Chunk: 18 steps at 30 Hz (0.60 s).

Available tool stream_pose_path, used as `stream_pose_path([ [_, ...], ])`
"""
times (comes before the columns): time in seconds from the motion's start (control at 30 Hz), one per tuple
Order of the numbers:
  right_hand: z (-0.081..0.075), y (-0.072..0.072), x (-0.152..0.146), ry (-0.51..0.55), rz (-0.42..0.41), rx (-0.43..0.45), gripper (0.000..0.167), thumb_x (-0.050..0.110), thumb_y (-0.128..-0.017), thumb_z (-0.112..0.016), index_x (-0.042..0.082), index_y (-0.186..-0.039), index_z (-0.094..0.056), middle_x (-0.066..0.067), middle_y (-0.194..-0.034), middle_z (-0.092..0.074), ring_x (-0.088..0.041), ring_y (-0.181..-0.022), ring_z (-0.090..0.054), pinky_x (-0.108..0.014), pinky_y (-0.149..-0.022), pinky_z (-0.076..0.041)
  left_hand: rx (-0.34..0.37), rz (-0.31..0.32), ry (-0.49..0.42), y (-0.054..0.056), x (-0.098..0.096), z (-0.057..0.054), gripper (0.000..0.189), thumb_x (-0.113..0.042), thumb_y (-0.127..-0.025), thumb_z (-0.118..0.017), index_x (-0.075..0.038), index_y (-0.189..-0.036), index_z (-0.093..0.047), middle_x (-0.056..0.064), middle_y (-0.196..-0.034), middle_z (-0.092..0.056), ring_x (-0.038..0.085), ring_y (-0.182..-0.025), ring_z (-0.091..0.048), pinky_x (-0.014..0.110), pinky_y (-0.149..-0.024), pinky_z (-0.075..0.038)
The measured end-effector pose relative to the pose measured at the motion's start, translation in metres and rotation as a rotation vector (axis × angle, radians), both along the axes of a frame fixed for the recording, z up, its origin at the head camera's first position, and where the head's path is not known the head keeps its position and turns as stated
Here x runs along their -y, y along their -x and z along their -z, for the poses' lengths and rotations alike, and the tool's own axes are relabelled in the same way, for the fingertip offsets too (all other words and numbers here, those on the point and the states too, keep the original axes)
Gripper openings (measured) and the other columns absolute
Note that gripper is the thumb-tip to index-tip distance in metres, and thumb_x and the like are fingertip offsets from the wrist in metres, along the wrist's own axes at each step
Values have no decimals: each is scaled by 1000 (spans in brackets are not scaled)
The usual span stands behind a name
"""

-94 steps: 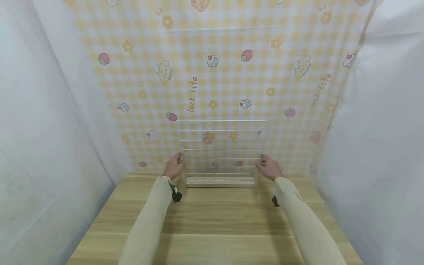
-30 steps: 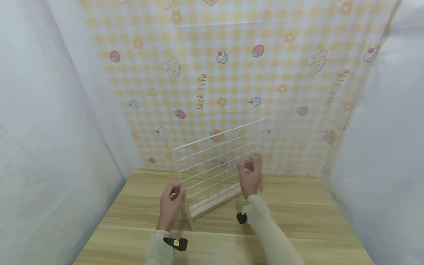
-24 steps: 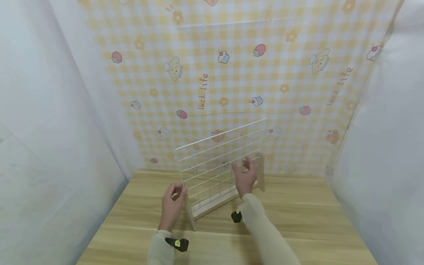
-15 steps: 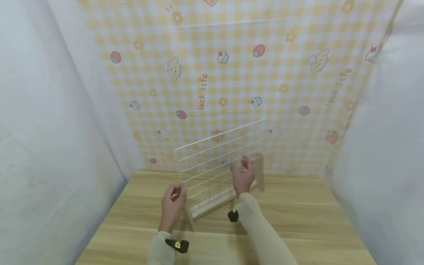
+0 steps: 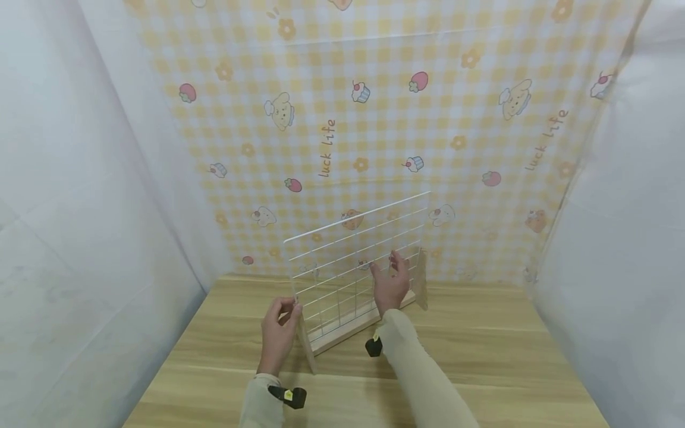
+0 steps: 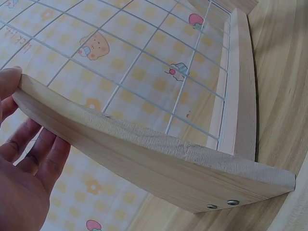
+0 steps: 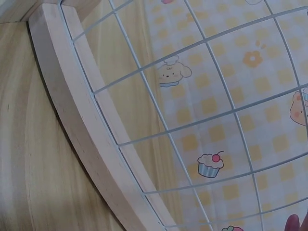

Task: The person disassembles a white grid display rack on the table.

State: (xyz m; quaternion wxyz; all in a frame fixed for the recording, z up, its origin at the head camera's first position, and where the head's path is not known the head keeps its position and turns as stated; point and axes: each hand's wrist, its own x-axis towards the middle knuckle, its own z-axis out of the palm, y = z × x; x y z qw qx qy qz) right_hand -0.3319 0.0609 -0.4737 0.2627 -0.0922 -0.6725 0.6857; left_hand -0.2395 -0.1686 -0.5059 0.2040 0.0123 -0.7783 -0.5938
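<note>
A white wire grid [image 7: 235,111] rises from a pale wooden base bar [image 5: 342,334], forming a rack set at an angle on the table. My left hand [image 5: 277,336] holds the near end of this rack. In the left wrist view, its thumb lies over the tip of the wooden side panel [image 6: 144,154] and the fingers are underneath. My right hand [image 5: 390,291] is in front of the grid's right part, thumb and fingers apart with nothing between them. Whether it touches the wires I cannot tell. Only its fingertips [image 7: 292,224] show in the right wrist view.
The rack stands on a wood-grain table [image 5: 460,356]. Behind it hangs a yellow checked cloth [image 5: 374,131] with cartoon prints. White sheets enclose the left side [image 5: 80,238] and right side [image 5: 615,238].
The rack has turned, its left end coming nearer to me with my left hand on it. My right hand has left the right side panel and shifted left in front of the grid.
</note>
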Motion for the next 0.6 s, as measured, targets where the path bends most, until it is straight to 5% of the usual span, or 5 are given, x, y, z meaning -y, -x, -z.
stream_pose_path([
  [0.27, -1, 1, -1, -32, -2, 23, 60, 22, -87, -80, 16, -141, -55, -7, -143, -56, -28, -144, -40, -57, -122, -27, 17, -19, -13, -2, -4, -3, 19, -15, -97, -67, -3, -112, -64, 10, -110, -64, 7, -100, -58, 38, -104, -54],
  [0.6, -27, 8, 2, -10, -30, -74, 60, 18, -89, -76, 16, -144, -51, -11, -145, -52, -28, -134, -49, -49, -119, -37, 10, -22, -26, -19, -11, -34, 11, -6, -95, -67, 1, -103, -68, 17, -108, -68, 3, -95, -60, 41, -101, -56],
])
